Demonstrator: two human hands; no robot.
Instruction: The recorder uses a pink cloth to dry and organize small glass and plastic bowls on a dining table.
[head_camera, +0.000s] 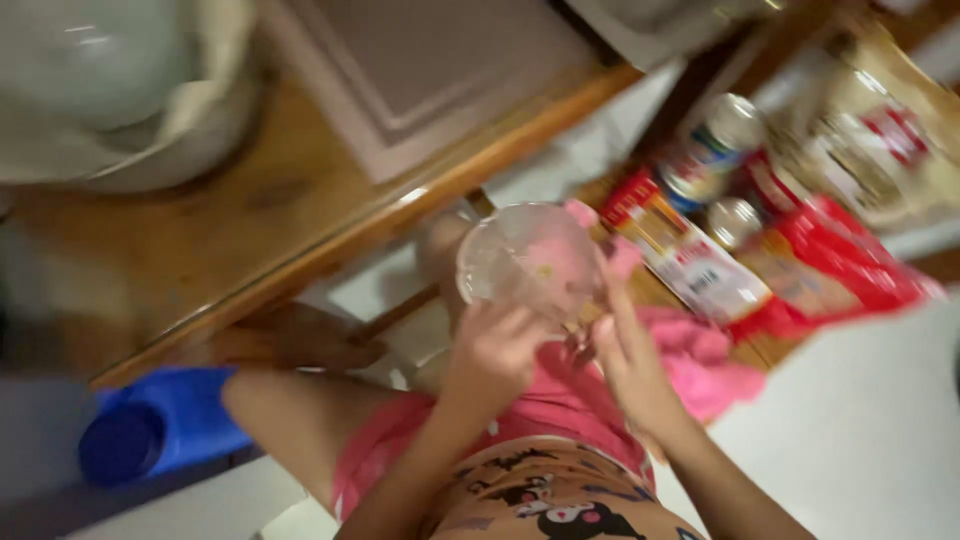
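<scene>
Frame is motion-blurred; fine detail is lost.

Far left, low: a blue bottle (160, 425) lies on its side below the edge of a wooden table (250, 240). On the table's upper left sits a pale bowl (110, 90) with a light cloth draped about it; to its right lies a grey mat (440, 70).

Centre: the left hand (495, 350) is closed around the lower edge of a clear glass bowl (525, 260), fingers curled at its rim. The bowl is held up in the air above the person's lap, tilted so its opening faces the camera, just off the table edge. The right hand (630, 350) grasps the bowl's right side, fingers extended up along the wall. A pink cloth (700, 365) lies just beside the right hand, partly behind the bowl.

Right: a low shelf holds a flat red-and-white box (690, 255), a tin can (715, 150) and red packets (840, 260), well apart from the hands.
</scene>
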